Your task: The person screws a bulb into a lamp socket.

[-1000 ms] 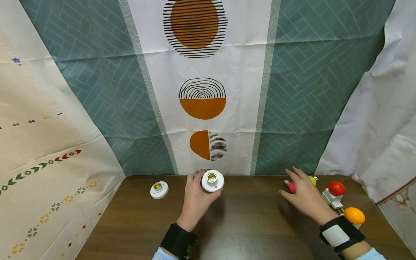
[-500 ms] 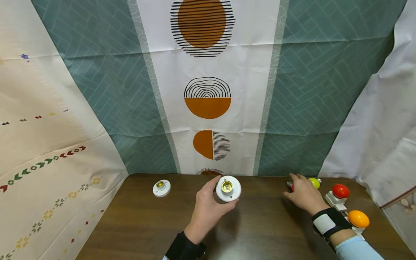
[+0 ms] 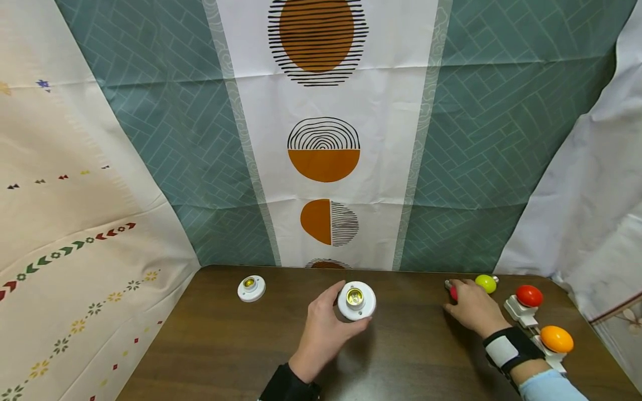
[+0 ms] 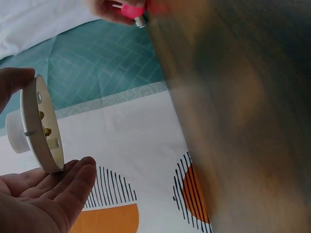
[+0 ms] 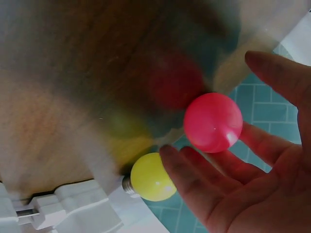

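My left hand (image 3: 328,328) grips a white round lamp socket (image 3: 365,304) by its rim between thumb and fingers, above the table. Its brass-coloured screw opening faces up in the head view. The left wrist view shows the hollow underside of the lamp socket (image 4: 46,127) with brass screws. At the right, my right hand (image 3: 473,306) reaches over a pink bulb (image 5: 213,122) lying on the table. Its fingers (image 5: 192,182) extend along the bulb's far side, while the thumb stands apart. A yellow bulb (image 5: 153,177) lies beside these fingers.
A second white lamp socket (image 3: 252,289) sits on the table (image 3: 225,345) at the back left. Near the right edge, a red bulb (image 3: 529,296) and an orange bulb (image 3: 557,338) stand in white plug-in holders. Patterned cloth (image 3: 451,139) hangs behind the table.
My left hand has carried the lamp socket to the right and slightly down. My right hand has lowered over the pink bulb. The view has shifted slightly.
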The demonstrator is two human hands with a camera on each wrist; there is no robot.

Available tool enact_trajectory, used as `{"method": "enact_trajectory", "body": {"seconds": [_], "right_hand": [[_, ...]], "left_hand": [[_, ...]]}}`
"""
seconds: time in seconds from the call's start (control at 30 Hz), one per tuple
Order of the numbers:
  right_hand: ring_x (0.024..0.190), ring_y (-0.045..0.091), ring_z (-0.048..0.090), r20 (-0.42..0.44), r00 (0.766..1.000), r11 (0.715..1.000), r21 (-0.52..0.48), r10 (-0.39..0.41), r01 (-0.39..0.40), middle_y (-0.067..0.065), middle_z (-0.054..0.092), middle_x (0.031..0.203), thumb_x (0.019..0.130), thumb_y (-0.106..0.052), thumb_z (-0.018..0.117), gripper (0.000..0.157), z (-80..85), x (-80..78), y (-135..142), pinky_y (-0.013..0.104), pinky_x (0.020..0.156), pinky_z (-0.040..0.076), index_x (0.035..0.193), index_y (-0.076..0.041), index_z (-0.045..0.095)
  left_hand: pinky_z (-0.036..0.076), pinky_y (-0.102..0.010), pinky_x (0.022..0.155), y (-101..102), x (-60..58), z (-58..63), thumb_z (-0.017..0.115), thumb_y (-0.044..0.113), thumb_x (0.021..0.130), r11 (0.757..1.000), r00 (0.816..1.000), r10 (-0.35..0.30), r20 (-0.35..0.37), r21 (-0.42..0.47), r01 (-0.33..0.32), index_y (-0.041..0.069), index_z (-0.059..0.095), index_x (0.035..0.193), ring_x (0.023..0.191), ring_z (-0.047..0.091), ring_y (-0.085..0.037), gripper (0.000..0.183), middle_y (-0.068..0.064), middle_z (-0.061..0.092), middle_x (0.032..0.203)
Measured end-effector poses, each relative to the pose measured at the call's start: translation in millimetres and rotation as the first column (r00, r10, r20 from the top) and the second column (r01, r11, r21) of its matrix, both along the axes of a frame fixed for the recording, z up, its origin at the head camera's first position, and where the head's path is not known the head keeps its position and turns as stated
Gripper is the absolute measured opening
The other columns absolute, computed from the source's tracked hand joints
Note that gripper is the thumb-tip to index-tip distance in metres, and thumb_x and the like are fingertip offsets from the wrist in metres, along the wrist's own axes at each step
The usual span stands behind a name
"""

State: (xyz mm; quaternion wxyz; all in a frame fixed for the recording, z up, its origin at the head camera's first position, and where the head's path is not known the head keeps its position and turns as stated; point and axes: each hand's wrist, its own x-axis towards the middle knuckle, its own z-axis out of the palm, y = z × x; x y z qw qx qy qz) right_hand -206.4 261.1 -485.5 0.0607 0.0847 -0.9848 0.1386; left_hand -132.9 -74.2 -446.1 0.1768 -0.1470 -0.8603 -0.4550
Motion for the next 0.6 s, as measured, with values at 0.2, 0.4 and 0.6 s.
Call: {"method": "enact_trajectory", "body": {"seconds": [0.2,0.4,0.6], "right_hand": [[0.086,0.036,0.055,-0.046,0.999,0.999,-0.042,0.018,-0.02,0.027,0.053,0.101,0.07,-0.026,0.076,0.06,-5.7,3.2,0.8,0.052,0.073,0.047,0.115,0.007,0.054],[0.08,0.032,0.056,-0.064,0.998,0.997,-0.071,-0.01,0.005,0.019,0.057,0.092,0.072,-0.029,0.076,0.059,-10.5,9.1,0.5,0.05,0.07,0.048,0.115,0.004,0.054],[0.077,0.029,0.058,-0.056,0.998,0.994,-0.111,-0.012,0.006,0.017,0.061,0.093,0.074,-0.026,0.075,0.047,-9.5,11.8,0.8,0.049,0.07,0.049,0.109,0.001,0.059]], "left_hand": [[0.045,-0.031,0.084,-1.0,2.5,-6.9,0.081,0.046,0.064,1.0,1.0,-0.002,0.018,0.003,0.002,0.01,0.054,0.123,0.1,0.053,-0.008,0.074,0.007,0.057,0.113],[0.045,-0.031,0.084,-0.6,4.5,-10.0,0.082,0.045,0.061,0.999,0.997,-0.031,0.068,-0.004,0.032,0.012,0.054,0.122,0.098,0.053,-0.006,0.074,0.01,0.057,0.11],[0.045,-0.03,0.084,-0.6,4.6,-11.1,0.082,0.047,0.062,0.999,0.996,-0.029,0.085,-0.023,0.031,0.01,0.053,0.124,0.098,0.053,-0.006,0.077,0.009,0.057,0.111]]}}
